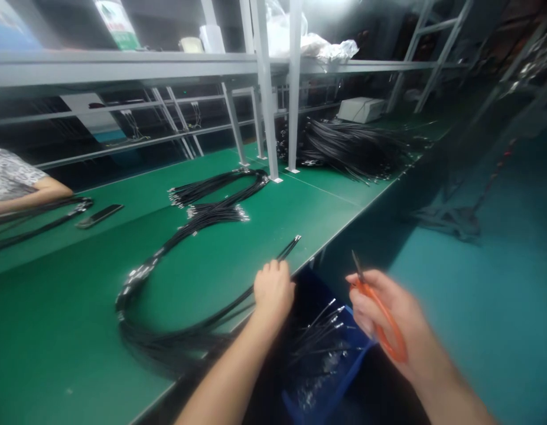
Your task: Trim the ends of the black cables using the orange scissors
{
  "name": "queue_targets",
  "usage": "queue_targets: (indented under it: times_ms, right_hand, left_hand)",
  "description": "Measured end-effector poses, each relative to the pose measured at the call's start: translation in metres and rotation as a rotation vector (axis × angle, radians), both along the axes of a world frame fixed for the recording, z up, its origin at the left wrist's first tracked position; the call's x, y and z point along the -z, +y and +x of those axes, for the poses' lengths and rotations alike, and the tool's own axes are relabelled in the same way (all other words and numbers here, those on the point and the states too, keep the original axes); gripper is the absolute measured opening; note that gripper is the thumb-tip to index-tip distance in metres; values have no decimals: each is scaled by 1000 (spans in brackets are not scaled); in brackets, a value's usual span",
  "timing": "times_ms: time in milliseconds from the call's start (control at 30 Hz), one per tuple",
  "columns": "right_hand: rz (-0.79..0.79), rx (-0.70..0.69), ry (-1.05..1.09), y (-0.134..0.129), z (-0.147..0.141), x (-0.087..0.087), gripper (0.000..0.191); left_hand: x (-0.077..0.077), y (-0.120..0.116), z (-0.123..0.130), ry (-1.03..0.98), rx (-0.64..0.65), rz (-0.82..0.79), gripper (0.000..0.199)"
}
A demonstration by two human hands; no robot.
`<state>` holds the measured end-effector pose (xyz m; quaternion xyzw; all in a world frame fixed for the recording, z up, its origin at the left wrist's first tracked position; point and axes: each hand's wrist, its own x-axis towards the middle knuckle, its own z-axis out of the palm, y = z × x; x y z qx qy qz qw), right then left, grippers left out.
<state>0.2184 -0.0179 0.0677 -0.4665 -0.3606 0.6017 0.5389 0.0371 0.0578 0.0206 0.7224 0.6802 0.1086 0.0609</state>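
My left hand (273, 288) is closed around a few black cables (287, 249) at the front edge of the green table; their silvery ends stick out beyond my fingers. From there the cables run left into a long black bundle (171, 239) that curves across the tabletop. Off the table's edge, my right hand (384, 313) grips orange-handled scissors (391, 333), with the dark blades pointing up. The blades look closed and touch nothing. Below and between my hands, a blue bin (348, 378) holds several loose cables with metal ends.
A large heap of black cables (348, 144) lies farther back, by a white box (361, 109). White shelf posts (265, 94) stand on the green table (69, 295). At left are a phone (100, 216) and another person's arm (52, 190).
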Motion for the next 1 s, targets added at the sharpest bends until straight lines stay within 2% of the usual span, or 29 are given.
queue_targets:
  times_ms: [100,233,333,433,633,800,1000]
  right_hand:
    - [3,76,-47,2,-1,2,36]
    - [14,198,30,4,-9,10,35]
    - [16,251,179,4,-21,17,32]
    - [47,276,297,2,-31,20,31]
    - [70,300,355,1,-34,17,31]
    - [63,302,336,2,-34,17,31]
    - [38,284,336,3,-35,20,28]
  left_hand:
    - [-10,1,8,-91,48,-2,14]
    - [-31,-20,14,-276,196,7,13]
    - [-39,-43,16,-583,286,-2,9]
    - [-39,-59,16,-801,273,-67,13]
    - [-35,-68,16,-766,259,-90,14]
    - [-37,-70,22,-732,283,-21,15]
    - [-38,-73,27,-735,219,53,16]
